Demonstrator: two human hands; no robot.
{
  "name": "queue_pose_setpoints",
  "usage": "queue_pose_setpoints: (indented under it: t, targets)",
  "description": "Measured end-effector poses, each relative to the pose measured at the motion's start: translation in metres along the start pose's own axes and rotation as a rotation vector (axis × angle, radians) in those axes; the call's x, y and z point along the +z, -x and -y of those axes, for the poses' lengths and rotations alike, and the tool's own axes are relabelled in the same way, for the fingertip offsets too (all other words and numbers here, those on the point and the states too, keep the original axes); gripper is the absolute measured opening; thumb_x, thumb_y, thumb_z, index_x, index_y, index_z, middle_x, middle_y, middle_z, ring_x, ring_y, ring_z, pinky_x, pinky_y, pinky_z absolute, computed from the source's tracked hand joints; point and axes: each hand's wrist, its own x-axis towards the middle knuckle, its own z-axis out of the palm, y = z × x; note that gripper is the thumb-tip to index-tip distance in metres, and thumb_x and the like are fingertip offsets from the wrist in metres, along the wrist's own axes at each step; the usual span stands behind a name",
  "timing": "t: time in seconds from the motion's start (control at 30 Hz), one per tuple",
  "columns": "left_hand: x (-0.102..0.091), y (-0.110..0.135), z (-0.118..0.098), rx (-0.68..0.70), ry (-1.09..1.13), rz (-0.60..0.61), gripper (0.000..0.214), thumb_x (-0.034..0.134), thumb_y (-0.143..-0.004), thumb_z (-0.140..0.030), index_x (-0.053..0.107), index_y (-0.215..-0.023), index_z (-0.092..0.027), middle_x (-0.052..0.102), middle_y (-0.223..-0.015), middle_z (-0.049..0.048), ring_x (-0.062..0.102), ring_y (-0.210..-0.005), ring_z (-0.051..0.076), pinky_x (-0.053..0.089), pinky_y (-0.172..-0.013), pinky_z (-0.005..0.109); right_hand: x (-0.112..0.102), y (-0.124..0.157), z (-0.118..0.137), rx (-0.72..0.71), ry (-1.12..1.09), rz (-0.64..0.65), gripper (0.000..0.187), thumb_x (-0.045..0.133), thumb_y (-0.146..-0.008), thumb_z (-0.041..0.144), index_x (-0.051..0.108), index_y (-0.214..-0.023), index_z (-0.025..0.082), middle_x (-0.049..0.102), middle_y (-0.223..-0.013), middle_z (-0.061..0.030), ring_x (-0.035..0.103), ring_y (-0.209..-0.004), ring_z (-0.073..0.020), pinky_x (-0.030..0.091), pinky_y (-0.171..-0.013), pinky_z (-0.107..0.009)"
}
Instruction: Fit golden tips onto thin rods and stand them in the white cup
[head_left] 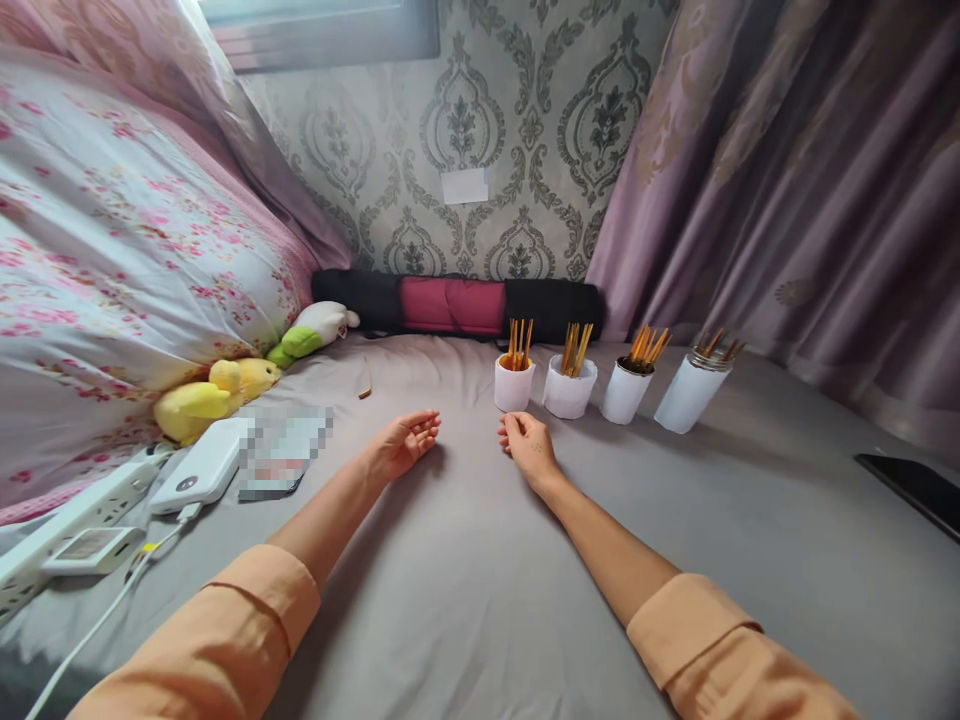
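Sleeves point(225, 630), forearms point(615, 550) outstretched, fingers point(513, 426) loosely curled

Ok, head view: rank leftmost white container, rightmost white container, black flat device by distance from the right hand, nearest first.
1. Leftmost white container: just beyond the right hand.
2. Rightmost white container: right end of the row.
3. Black flat device: at the picture's right edge.

white containers point(570, 392), golden-brown sticks point(576, 350), plain grey sheet point(480, 570), peach sleeves point(697, 635), grey damask-patterned wallpaper point(461, 115), mauve curtain point(750, 190)
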Motion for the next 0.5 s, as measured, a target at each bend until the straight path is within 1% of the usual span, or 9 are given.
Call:
queue_pose_setpoints:
  t: [0.27,0.5]
  targets:
    - [-0.03,-0.024,-0.03,0.124,-0.108,-0.221,0.008,0.059,-0.064,-0.004,0.056,-0.069,-0.008,0.058,-0.062,0.005,0.054,-0.047,0.007,0.044,-0.041,0.015,-0.001,0.001,0.001,-0.008,0.005,0.008,0.034,0.043,-0.074,0.045,0.058,-0.08,0.015,0.059,-0.067,-0.0026,0.054,-0.052,-0.009,0.042,-0.043,-0.019]
    - [-0.052,-0.037,-0.05,0.177,-0.203,-0.35,0.009,0.061,-0.061,-0.003,0.056,-0.067,-0.009,0.058,-0.061,0.0048,0.054,-0.048,0.008,0.043,-0.042,0.017,0.0,0.0,0.0,-0.01,0.02,-0.001,0.035,0.043,-0.074,0.046,0.059,-0.079,0.015,0.06,-0.067,-0.0032,0.054,-0.052,-0.0091,0.041,-0.043,-0.018]
